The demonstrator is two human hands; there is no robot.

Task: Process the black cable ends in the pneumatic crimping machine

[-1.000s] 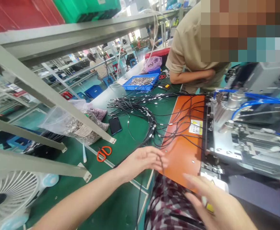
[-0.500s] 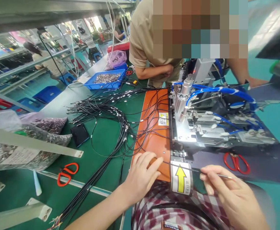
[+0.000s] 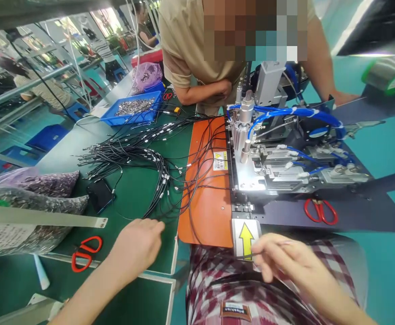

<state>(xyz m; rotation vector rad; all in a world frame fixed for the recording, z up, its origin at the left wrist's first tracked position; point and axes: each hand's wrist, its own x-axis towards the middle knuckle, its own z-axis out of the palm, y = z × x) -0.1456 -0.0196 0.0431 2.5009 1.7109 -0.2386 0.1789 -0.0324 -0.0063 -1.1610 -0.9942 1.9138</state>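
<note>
My right hand (image 3: 285, 257) pinches the end of a thin black cable (image 3: 246, 257) between thumb and fingers, over my lap and just below the yellow arrow label (image 3: 246, 232). To the left, my left hand (image 3: 140, 243) is closed, knuckles up, over the green table mat. A bundle of black cables (image 3: 162, 178) with small white and silver pieces on them runs down to it. My forearm covers the bundle beyond that point, and whatever lies inside the curled fingers is hidden. More cables lie loosely across the orange plate (image 3: 204, 216).
A metal machine (image 3: 248, 167) with blue hoses stands right of the plate. Red-handled scissors lie at right (image 3: 321, 212) and left (image 3: 86, 253). A dark phone-like object (image 3: 100, 195), bags of metal parts (image 3: 55, 203) and a blue tray (image 3: 131, 118) are left. A person (image 3: 194, 58) stands opposite.
My left hand has moved left from the orange plate to the cable bundle and closed. My right hand has drawn inward to the left, still pinching the cable. The view has shifted slightly right.
</note>
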